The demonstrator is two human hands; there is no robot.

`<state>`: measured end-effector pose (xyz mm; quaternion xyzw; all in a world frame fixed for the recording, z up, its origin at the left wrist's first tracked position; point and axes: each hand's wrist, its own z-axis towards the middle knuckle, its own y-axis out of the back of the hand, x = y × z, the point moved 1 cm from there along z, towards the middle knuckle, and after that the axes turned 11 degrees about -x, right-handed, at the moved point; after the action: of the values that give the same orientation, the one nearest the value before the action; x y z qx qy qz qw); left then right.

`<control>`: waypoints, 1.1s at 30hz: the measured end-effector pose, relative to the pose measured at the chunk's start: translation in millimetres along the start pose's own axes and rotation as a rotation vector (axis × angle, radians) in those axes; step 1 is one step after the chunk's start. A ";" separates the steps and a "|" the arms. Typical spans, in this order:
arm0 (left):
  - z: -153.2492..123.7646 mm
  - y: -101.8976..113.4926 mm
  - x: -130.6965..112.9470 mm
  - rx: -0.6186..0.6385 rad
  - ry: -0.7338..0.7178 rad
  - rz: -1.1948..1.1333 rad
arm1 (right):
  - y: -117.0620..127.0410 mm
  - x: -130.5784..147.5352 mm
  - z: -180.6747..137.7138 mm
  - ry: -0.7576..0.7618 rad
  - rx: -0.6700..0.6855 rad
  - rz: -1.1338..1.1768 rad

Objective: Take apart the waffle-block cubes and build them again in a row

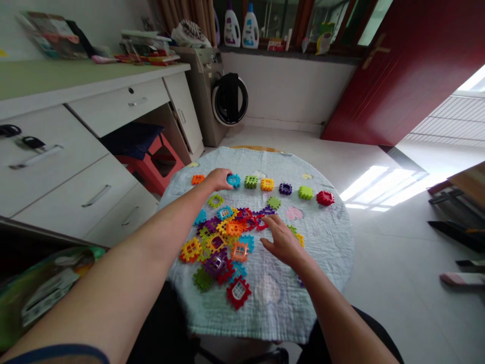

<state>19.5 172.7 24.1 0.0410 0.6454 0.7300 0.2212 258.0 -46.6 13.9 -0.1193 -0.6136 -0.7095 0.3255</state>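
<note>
My left hand reaches to the far side of the round table, its fingers closed around the left end of a blue stack of toothed plastic building tiles. My right hand hovers low over the right edge of the loose pile, thumb and fingers apart, close to a red window tile. Between the arms spreads a pile of mixed tiles, among them a purple window tile, an orange window tile and a red one with a white lattice nearest me.
Along the far edge runs a row of sorted stacks: orange, green, yellow, dark purple, lime and red. A pale blue cloth covers the table. A red stool stands at the left.
</note>
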 end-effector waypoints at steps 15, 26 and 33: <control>49.7 -28.6 22.8 0.179 -0.093 0.119 | 7.3 -4.4 -1.8 -0.084 0.060 -0.013; 49.9 -34.5 24.1 0.234 -0.056 0.110 | 6.4 -8.3 -2.4 -0.092 0.074 -0.020; 44.1 -32.4 21.8 0.217 0.010 0.096 | 8.2 -6.3 -2.0 -0.106 0.092 -0.041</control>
<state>23.8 223.9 -4.7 0.0918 0.7190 0.6657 0.1771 268.2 -46.8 16.3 -0.1290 -0.6642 -0.6798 0.2830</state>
